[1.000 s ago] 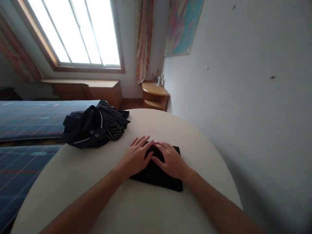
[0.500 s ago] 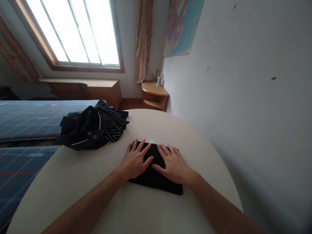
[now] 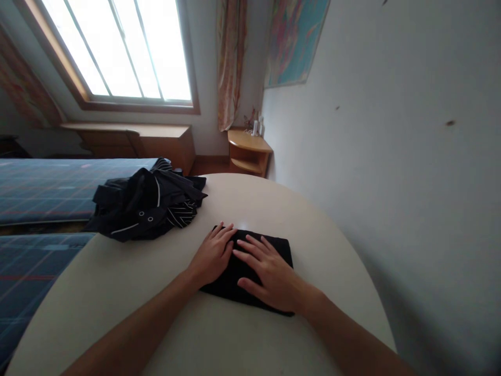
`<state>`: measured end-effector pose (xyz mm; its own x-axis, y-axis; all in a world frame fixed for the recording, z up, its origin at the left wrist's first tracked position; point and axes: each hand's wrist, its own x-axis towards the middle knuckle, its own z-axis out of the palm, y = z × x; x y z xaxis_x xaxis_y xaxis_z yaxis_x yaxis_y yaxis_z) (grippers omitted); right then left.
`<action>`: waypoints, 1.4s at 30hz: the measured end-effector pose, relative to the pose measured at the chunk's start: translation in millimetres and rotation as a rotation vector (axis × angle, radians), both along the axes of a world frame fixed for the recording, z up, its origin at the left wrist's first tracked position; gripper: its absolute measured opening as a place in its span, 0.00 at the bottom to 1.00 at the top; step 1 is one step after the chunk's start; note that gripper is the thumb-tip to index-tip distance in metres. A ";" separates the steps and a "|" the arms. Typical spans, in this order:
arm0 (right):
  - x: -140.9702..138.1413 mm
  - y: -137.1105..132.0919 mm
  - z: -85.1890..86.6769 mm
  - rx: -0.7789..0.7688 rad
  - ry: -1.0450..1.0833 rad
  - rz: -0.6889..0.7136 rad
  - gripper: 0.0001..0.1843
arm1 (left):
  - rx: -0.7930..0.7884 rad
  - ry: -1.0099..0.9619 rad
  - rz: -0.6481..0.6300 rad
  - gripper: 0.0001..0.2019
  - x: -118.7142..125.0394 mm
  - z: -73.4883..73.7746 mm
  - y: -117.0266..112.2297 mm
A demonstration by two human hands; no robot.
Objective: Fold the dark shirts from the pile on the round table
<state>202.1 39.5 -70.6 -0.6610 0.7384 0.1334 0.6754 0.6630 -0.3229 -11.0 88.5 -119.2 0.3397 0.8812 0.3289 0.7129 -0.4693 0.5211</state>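
A folded black cloth (image 3: 279,249) lies flat on the round cream table (image 3: 219,339). My left hand (image 3: 211,255) rests flat on its left part, fingers stretched out and close together. My right hand (image 3: 268,272) lies flat on the cloth's middle and near edge, fingers spread and pointing left toward the other hand. Neither hand grips anything. Both forearms reach in from the bottom of the view.
A heap of dark clothes (image 3: 146,203) with white stripes and snaps sits at the table's far left edge. Blue plaid beds (image 3: 47,183) lie to the left. A wooden corner shelf (image 3: 248,149) and a window stand at the back; a white wall runs along the right.
My right hand has slid back toward me and turned its fingers leftward over the cloth. My left hand's fingers have drawn together. The cloth stays in place.
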 end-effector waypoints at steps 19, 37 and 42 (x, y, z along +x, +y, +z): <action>2.6 9.7 -8.3 -0.037 0.110 -0.111 0.41 | 0.140 0.149 -0.145 0.25 10.3 25.2 -28.2; -5.1 -6.5 -5.5 -0.068 0.020 0.129 0.41 | 0.030 0.202 -0.091 0.23 -9.1 5.6 3.7; -7.7 -8.5 -9.9 -0.060 -0.008 0.260 0.26 | -0.102 -0.240 -0.027 0.20 -15.7 6.2 13.5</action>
